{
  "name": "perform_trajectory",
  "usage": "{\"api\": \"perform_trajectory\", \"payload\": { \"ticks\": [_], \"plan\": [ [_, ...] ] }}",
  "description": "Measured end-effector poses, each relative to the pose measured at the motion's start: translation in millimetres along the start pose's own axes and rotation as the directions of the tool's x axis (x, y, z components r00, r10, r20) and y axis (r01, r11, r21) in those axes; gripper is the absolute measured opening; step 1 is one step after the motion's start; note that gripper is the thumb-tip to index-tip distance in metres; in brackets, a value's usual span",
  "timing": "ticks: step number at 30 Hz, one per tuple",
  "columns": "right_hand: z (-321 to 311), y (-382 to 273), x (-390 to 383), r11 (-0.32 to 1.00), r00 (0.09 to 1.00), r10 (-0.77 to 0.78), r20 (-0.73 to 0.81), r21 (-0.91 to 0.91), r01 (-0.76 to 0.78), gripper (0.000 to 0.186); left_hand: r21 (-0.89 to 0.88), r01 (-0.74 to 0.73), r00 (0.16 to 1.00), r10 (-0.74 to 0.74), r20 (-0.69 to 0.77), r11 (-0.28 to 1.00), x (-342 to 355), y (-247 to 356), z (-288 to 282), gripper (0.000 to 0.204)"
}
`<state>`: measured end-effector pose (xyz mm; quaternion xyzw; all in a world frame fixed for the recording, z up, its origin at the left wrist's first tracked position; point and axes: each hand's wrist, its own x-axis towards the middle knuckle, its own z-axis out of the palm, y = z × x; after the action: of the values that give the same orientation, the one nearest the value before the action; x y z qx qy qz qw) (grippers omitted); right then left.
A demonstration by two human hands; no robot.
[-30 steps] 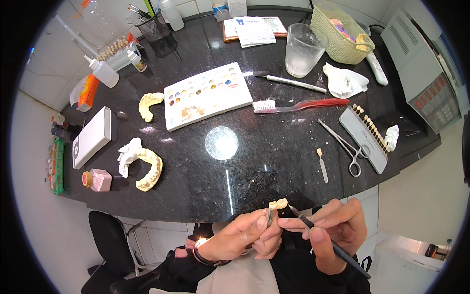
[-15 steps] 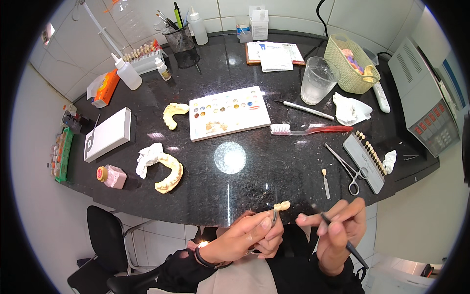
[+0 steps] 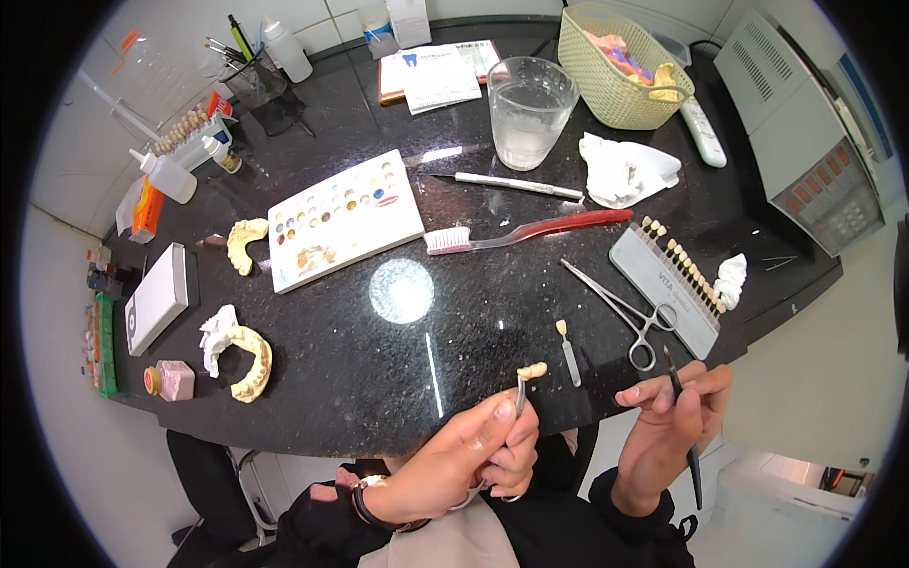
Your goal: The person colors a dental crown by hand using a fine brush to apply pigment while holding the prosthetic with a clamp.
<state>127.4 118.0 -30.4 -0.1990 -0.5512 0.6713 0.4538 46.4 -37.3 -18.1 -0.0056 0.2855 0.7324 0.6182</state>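
Note:
My left hand [image 3: 478, 447] is closed around a slim metal clamp [image 3: 521, 396], whose tip grips a small cream-coloured piece of joined dental crowns [image 3: 533, 370]. The crowns are up off the black counter, just beyond my fingers. Off to the right, my right hand [image 3: 663, 437] pinches a thin dark brush [image 3: 694, 473], its pointed tip upward and apart from the crowns. Between the hands and slightly farther away lies a single shade tab [image 3: 568, 354]. Scissor-handled forceps [image 3: 625, 317] and a grey shade guide with a row of tooth tabs [image 3: 668, 292] lie beyond my right hand.
A white palette with coloured wells [image 3: 346, 222] lies mid-counter. Near it are a red toothbrush [image 3: 530, 230], a craft knife [image 3: 519, 186] and a glass of water [image 3: 530, 118]. Plaster dental models [image 3: 252, 364] sit left; a basket [image 3: 615, 80] and grey machine [image 3: 805, 123] stand right.
The view has shifted, so the counter things sit farther left in the picture. My right hand has tilted the brush more upright. The left hand keeps hold of the clamp with the crowns.

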Motion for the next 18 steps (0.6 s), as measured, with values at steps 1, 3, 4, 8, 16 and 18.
{"api": "perform_trajectory", "payload": {
  "ticks": [1, 3, 4, 8, 16, 18],
  "plan": [
    [1.0, 2.2, 3.2, 1.0, 1.0, 0.002, 0.005, -0.012, -0.002, 0.027, 0.005, -0.005, 1.0, 0.005, 0.001, 1.0, 3.7, -1.8, -1.5, 0.03],
    [8.1, 1.1, 9.9, 1.0, 1.0, 0.004, 0.016, -0.027, -0.003, 0.03, 0.039, -0.012, 1.0, 0.013, -0.024, 0.999, 8.0, -2.5, -0.8, 0.03],
    [12.1, 1.4, 13.5, 1.0, 1.0, 0.006, 0.027, -0.02, -0.005, 0.031, 0.047, -0.019, 0.999, 0.021, -0.036, 0.999, 8.6, -1.9, 0.4, 0.03],
    [15.0, 9.5, 25.2, 1.0, 0.995, -0.013, 0.099, -0.005, 0.013, 0.028, 0.075, -0.021, 0.997, 0.027, -0.074, 0.997, 10.8, -1.8, -0.6, 0.03],
    [12.4, 16.8, 31.5, 1.0, 0.986, -0.003, 0.168, 0.014, 0.0, 0.025, 0.205, 0.067, 0.971, -0.017, -0.24, 0.977, 15.5, 7.0, 10.8, 0.03],
    [10.6, 17.3, 31.5, 1.0, 0.985, 0.005, 0.173, 0.004, -0.006, 0.026, 0.207, 0.083, 0.967, -0.029, -0.251, 0.975, 16.5, 7.9, 10.8, 0.03]
  ]
}}
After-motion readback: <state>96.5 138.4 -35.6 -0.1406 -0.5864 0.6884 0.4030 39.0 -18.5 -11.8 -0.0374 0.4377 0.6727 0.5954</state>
